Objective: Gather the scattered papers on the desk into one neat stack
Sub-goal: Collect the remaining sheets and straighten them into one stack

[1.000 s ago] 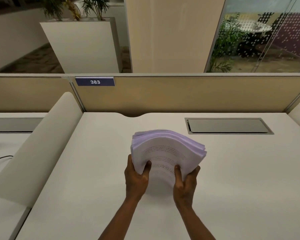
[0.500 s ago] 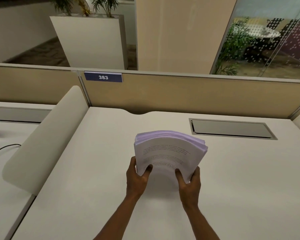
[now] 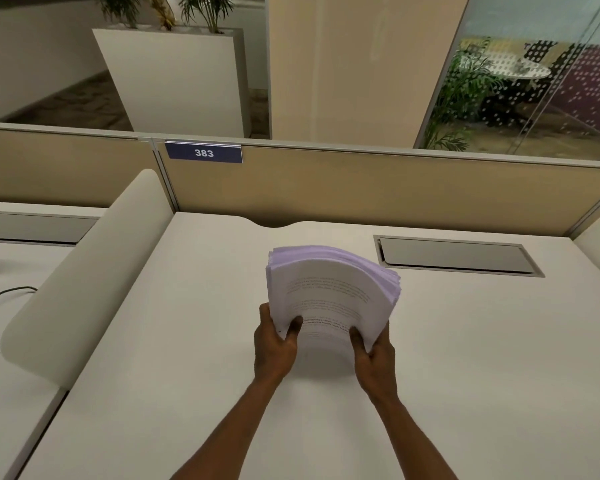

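Lavender-white papers [image 3: 329, 292] are held at mid-frame above the desk [image 3: 465, 341], gripped at the near lower corners by the left hand [image 3: 274, 344] and right hand [image 3: 374, 358], equally near, the bowed stack rising away toward the upper frame.

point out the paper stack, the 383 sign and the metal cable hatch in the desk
paper stack [image 3: 329, 292], head view, printed top sheet
383 sign [image 3: 203, 153], head view, on the white digits
metal cable hatch [image 3: 454, 255], head view, middle of its grey lid
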### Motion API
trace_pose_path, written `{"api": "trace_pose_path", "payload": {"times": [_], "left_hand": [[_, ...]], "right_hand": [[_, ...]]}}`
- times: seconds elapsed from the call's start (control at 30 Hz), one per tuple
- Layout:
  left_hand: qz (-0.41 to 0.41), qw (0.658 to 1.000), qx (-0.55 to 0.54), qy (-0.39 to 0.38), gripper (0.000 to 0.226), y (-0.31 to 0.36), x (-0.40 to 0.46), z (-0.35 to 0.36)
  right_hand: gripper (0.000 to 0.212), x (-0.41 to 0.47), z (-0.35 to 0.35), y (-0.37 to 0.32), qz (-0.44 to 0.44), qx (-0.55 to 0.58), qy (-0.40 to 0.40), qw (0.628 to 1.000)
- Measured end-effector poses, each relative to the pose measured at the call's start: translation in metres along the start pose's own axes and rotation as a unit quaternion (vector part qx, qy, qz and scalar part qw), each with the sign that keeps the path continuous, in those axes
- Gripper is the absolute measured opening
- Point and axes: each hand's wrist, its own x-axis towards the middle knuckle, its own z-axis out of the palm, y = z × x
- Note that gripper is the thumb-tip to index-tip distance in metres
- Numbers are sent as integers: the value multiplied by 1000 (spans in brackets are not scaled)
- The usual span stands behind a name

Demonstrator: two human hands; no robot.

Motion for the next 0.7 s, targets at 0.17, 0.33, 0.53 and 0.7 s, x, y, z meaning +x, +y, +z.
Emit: {"api": "trace_pose_path", "payload": {"times": [0.17, 0.33, 0.53, 0.7], "left_hand": [[10, 997, 71, -25, 42, 12, 25, -12], [-3, 998, 39, -42, 43, 14, 28, -30], [-40, 998, 14, -52, 44, -11, 4, -30], [-31, 999, 5, -14, 34, -6, 5, -31]], "right_hand": [[29, 31, -5, -3, -20, -56, -17, 998], [29, 34, 0, -14, -14, -29, -64, 997], [46, -10, 30, -5, 36, 58, -60, 996], [38, -5, 34, -7, 33, 51, -31, 998]]}}
